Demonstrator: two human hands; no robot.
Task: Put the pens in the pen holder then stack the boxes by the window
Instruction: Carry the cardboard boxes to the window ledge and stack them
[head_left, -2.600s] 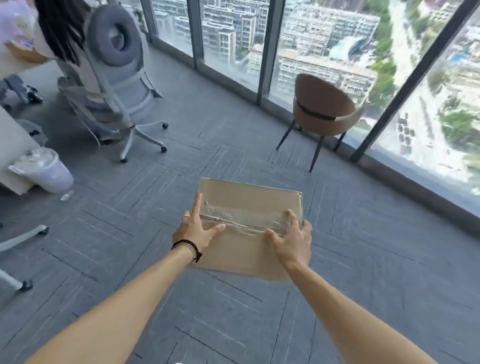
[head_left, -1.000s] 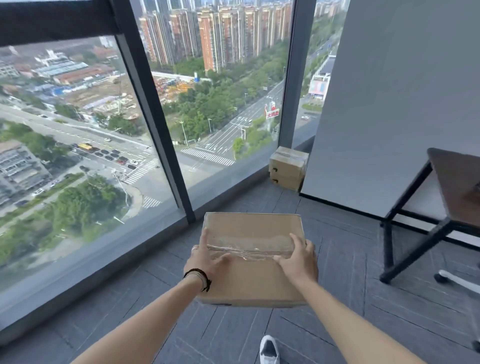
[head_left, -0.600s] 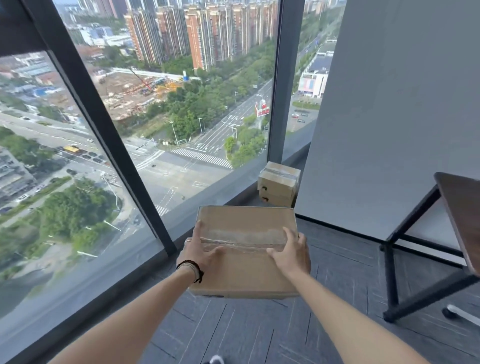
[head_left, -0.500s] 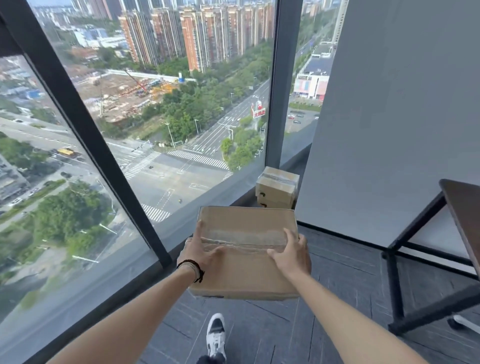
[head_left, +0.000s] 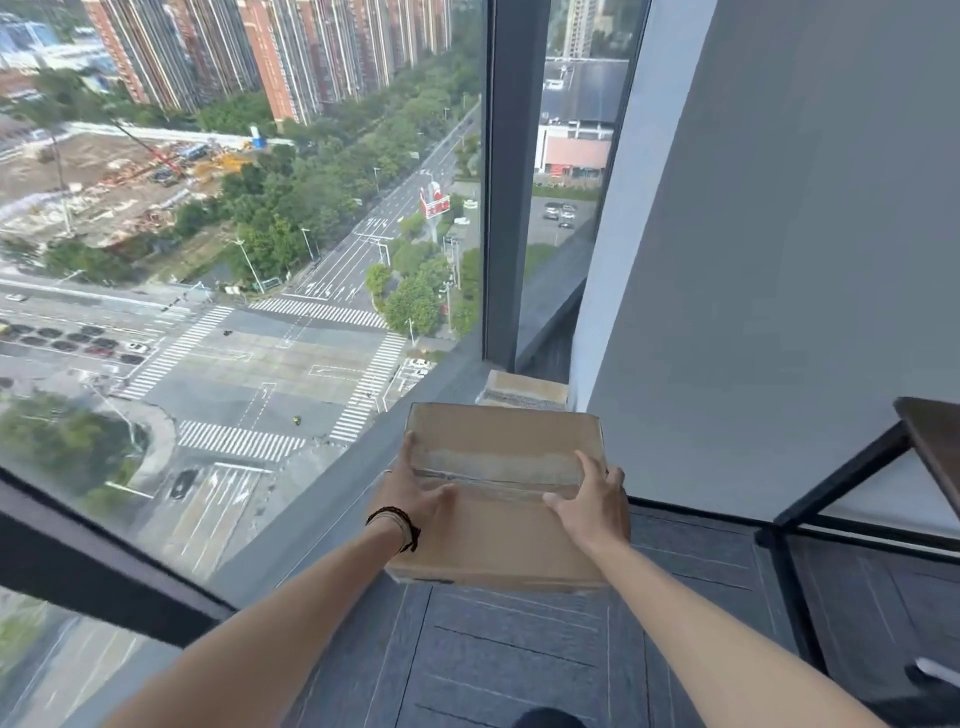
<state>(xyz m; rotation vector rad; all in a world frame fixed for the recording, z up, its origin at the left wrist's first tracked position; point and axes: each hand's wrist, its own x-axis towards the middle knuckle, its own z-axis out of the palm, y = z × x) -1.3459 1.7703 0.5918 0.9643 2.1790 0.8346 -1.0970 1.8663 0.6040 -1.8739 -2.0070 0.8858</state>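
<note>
The taped cardboard box (head_left: 498, 488) is carried level above the floor, left hand (head_left: 415, 493) and right hand (head_left: 592, 501) gripping its sides. Just beyond it, by the window (head_left: 249, 270), waits the box stack (head_left: 524, 391); this box is not yet stacked.

Plain brown box (head_left: 498, 535), grey floor (head_left: 519, 649)

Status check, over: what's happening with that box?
Both hands, left and right, hold the box. Second box ahead by the window. Path clear.
</note>
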